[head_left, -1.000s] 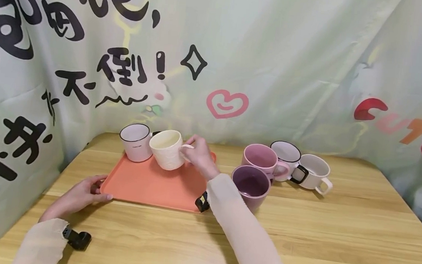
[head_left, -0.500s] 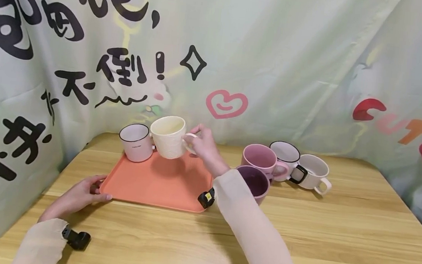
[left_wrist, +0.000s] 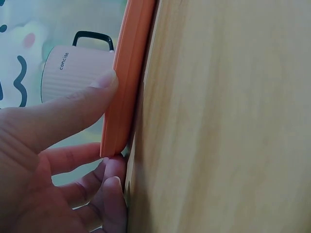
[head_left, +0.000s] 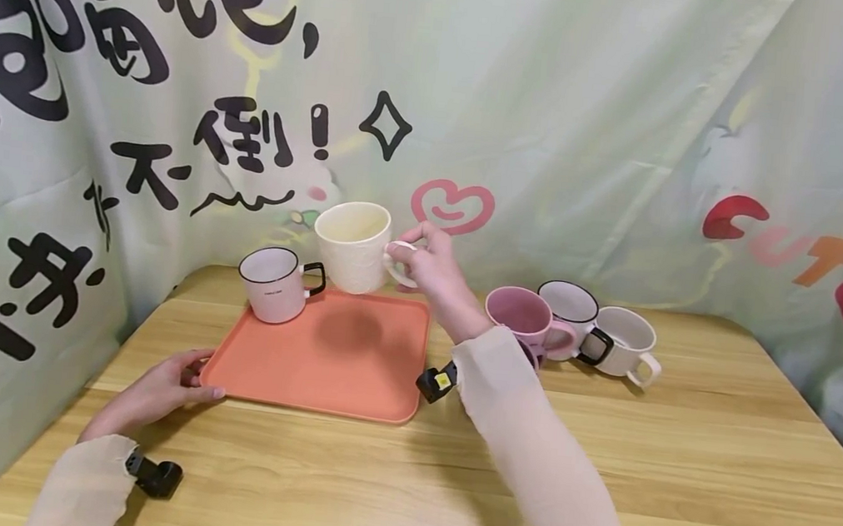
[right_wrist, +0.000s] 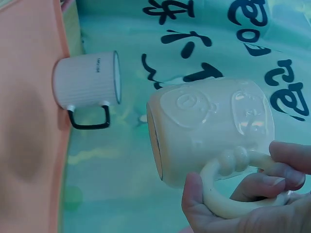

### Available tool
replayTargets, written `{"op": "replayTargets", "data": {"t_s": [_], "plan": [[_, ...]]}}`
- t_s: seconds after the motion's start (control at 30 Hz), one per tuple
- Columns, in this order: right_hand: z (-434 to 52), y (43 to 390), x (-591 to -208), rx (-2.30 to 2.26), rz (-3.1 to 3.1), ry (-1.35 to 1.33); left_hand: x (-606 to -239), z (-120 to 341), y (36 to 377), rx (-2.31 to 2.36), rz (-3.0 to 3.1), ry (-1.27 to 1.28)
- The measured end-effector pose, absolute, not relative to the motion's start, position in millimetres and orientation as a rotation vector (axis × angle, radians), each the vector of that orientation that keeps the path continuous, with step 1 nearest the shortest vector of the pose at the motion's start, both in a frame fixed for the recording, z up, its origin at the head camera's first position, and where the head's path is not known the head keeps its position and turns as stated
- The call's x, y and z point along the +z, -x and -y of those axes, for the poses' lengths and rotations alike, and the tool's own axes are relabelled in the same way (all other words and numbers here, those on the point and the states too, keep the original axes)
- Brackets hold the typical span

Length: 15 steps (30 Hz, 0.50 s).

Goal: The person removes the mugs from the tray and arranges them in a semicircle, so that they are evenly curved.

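Observation:
My right hand [head_left: 432, 264] grips the handle of a cream embossed mug [head_left: 354, 245] and holds it in the air above the back of the orange tray [head_left: 322, 363]. In the right wrist view the fingers [right_wrist: 286, 162] curl round the cream mug's [right_wrist: 214, 131] handle. A white mug with a black rim and handle [head_left: 274, 283] stands on the tray's far left corner. My left hand [head_left: 170, 383] holds the tray's near left corner; in the left wrist view the thumb [left_wrist: 77, 109] lies on the tray rim [left_wrist: 129, 73] with the fingers under it.
To the right of the tray stand a pink mug [head_left: 525, 318], a white black-rimmed mug [head_left: 572, 305] and a white mug [head_left: 629, 340]; a purple mug is mostly hidden behind my right forearm. A printed cloth [head_left: 554, 124] hangs behind and beside the wooden table [head_left: 674, 477].
My right hand has lifted the cream mug off the tray, up and a little to the right. The left hand has stayed on the tray corner.

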State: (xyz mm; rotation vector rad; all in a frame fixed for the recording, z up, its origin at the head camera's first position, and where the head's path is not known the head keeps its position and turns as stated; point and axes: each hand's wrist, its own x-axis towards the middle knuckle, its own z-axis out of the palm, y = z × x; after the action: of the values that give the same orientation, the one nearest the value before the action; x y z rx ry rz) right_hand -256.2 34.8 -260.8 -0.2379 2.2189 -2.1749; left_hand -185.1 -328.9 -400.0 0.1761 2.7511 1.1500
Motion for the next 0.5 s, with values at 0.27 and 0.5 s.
{"op": "replayTargets", "data": {"t_s": [0.27,0.5], "plan": [[-55.2,253.0,-250.8,-2.245,-2.182,0.253,-400.0,329.1,184.6,1.132,-2.743,-0.141],[-76.5,249.9,-248.8,-2.284,-2.196,0.286,-399.3,328.1,184.7,1.143,-2.748,-0.147]]}}
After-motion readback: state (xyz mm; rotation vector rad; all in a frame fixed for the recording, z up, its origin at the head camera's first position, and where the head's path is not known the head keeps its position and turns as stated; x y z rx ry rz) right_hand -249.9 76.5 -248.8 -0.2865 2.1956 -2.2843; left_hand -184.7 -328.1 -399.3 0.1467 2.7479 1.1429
